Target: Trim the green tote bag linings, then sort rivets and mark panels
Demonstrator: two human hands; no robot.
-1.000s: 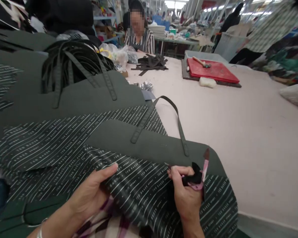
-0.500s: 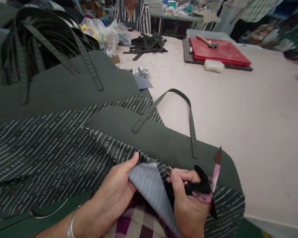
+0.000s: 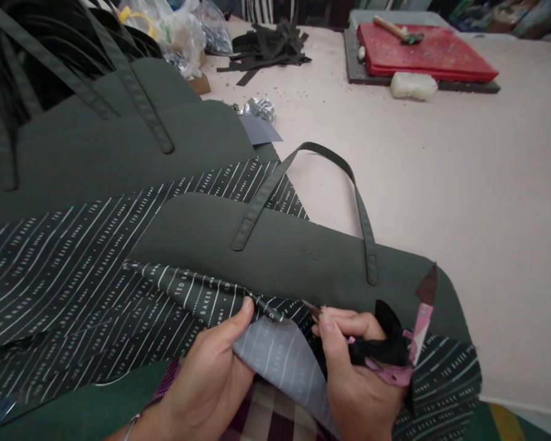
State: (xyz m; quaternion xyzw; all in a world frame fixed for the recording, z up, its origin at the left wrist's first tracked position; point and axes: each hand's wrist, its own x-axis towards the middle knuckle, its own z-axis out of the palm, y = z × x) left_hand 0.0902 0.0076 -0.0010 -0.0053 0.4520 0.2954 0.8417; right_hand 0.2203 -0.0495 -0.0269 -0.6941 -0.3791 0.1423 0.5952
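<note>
A dark green bag panel (image 3: 298, 254) with a loop handle (image 3: 330, 160) lies on the table before me. Beneath it is black lining printed with white striped lettering (image 3: 73, 269). My left hand (image 3: 211, 380) pinches the lining's edge and folds it back, so its grey underside (image 3: 280, 358) shows. My right hand (image 3: 356, 373) is closed on a small cutting tool (image 3: 395, 346) wrapped in black and pink, its tip resting at the lining's edge beside my left thumb.
More green bag panels with handles (image 3: 96, 122) are stacked at the left. Farther back on the pale table (image 3: 463, 177) are a red board (image 3: 422, 55) with a hammer (image 3: 397, 29), a white block (image 3: 413, 84), dark strap scraps (image 3: 269, 49) and plastic bags (image 3: 179, 33).
My view tilted downward, so the people at the back left the picture. My left hand turned the lining's edge over, exposing its grey underside. My right hand kept hold of the tool.
</note>
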